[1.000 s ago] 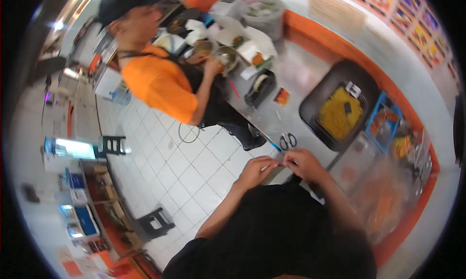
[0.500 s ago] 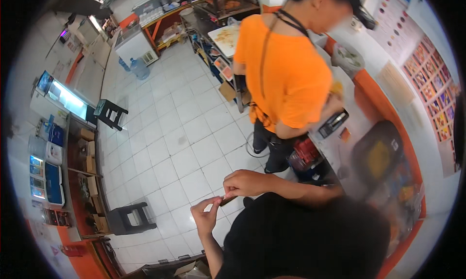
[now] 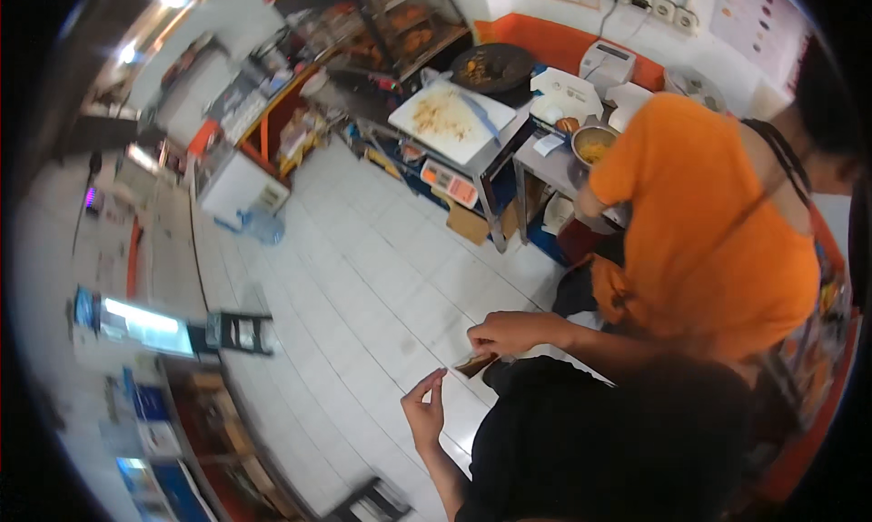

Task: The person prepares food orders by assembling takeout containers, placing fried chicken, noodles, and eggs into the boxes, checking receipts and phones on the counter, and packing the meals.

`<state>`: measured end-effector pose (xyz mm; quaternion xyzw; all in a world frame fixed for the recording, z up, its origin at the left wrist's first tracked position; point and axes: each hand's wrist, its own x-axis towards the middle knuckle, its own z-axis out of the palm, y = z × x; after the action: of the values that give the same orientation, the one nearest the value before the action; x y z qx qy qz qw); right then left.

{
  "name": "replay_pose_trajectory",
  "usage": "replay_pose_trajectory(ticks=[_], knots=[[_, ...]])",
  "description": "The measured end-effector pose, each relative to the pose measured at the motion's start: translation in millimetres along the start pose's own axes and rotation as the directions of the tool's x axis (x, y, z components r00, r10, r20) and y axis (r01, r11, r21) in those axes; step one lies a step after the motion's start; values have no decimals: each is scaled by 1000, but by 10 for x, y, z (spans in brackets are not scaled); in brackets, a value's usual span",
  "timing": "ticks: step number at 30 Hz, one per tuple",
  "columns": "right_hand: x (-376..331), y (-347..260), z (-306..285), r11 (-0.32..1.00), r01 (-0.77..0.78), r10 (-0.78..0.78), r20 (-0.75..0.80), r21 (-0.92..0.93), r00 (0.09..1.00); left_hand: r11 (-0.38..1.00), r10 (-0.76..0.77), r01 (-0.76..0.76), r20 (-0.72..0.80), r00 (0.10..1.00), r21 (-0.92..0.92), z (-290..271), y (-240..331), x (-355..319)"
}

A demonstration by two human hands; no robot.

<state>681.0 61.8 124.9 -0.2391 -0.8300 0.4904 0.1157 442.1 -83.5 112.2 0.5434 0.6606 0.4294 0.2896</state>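
Observation:
My right hand (image 3: 516, 332) is closed, its fingertips pinching a small flat brown piece (image 3: 474, 366) in front of my black shirt. The piece looks like a little packet or strip; its kind is not clear. Just left of it, my left hand (image 3: 423, 411) is raised with thumb and fingertips pressed together. Its fingertips are close to the piece's pale end, and whatever they hold, if anything, is too small to make out. Both hands are in the air above the white tiled floor (image 3: 363, 277).
A person in an orange shirt (image 3: 699, 222) bends over a counter at the right, beside a metal bowl (image 3: 592, 146) of yellow food. A white cutting board (image 3: 451, 121) lies on a metal table. Black stools (image 3: 243, 332) and a water jug (image 3: 263, 225) stand on the floor.
My view has swung round to the right. My hands have moved apart, and the brown piece stays in my right hand. The person in orange now bends over the counter.

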Motion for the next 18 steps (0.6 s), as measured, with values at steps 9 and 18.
replay_pose_trajectory(ticks=[9, 18], knots=[[844, 1158, -1645, 811, -553, 280, -706, -189, 651, 727, -338, -229, 627, 702, 648, -1029, -3390, 1097], [274, 2395, -3553, 675, -722, 295, -953, 151, 76, 785, -620, 394, 589, 519, 479, -614, -3113, 2835]])
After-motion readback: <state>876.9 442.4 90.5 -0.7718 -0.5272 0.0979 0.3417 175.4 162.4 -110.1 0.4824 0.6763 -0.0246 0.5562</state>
